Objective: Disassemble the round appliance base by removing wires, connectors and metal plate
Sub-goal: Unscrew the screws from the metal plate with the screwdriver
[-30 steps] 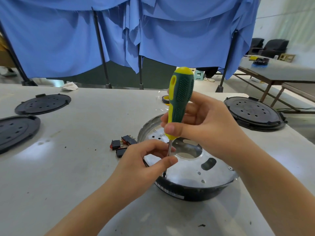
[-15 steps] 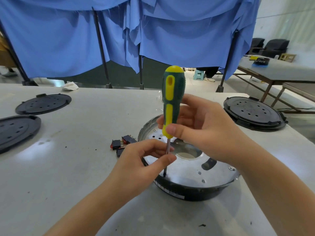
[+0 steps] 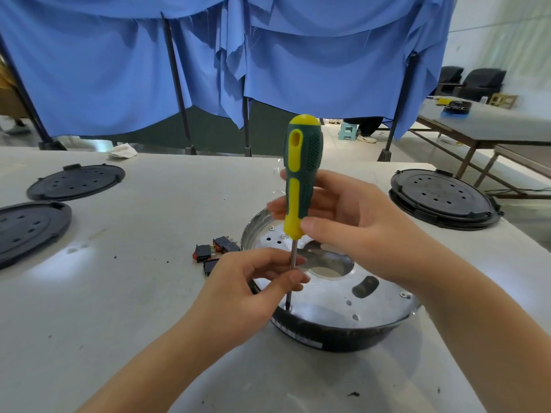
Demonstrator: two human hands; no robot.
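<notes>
While the right hand (image 3: 351,231) wraps the lower handle of the screwdriver (image 3: 301,180) between thumb and fingers, the left hand (image 3: 253,290) pinches its thin shaft just above the tip, steadying it upright; both hands are clamped on the 1 tool, close together. Its tip sits at a screw point near the front-left edge of the metal plate (image 3: 334,299); whether it is fully seated cannot be told. That plate lies inside the round appliance base (image 3: 343,335), which rests near the front of the white table (image 3: 134,293). It looks thin, stiff and slick, likely sharp-edged; once unscrewed, lifting by the large centre hole seems safest. 3 small switch connectors (image 3: 214,251) lie just left of the base; 3 black perforated covers (image 3: 74,181) sit farther out.
</notes>
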